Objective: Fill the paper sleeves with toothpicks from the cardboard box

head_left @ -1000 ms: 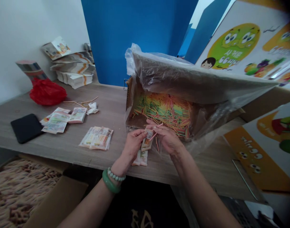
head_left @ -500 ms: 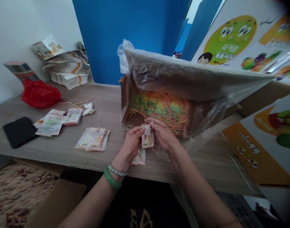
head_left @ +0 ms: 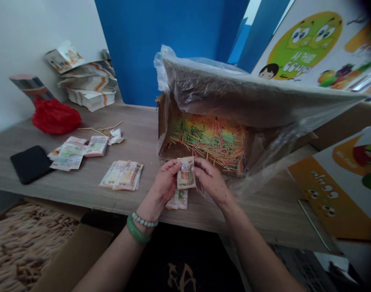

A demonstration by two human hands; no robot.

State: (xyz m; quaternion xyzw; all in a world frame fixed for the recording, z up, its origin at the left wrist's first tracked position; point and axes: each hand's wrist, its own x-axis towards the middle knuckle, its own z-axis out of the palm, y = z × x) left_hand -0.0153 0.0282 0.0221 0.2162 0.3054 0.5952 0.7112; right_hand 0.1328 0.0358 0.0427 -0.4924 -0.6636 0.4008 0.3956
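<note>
Between my two hands is a small printed packet [head_left: 186, 175] with a clear window and coloured sticks showing in it. My left hand [head_left: 167, 177] pinches its left edge with the thumb on top. On its right edge, the fingers of my right hand [head_left: 211, 178] are closed, thumb in front. Below the held packet, more packets [head_left: 178, 201] lie on the table, partly covered by my left hand. Just beyond my hands, a tilted carton [head_left: 164, 148] lined with clear plastic holds many thin coloured candy sticks [head_left: 209, 140].
Left of my hands lie a packet pile [head_left: 122, 175] and more packets [head_left: 70, 153]. Further left are a black flat object [head_left: 31, 164], a red plastic bag [head_left: 56, 116] and stacked packaging [head_left: 91, 99]. Printed cartons [head_left: 334, 186] stand at the right, a blue partition [head_left: 173, 28] behind.
My right hand has gone from extended fingers at the packet's top to gripping its right edge. The packet has turned more squarely toward me. The whole view has shifted slightly.
</note>
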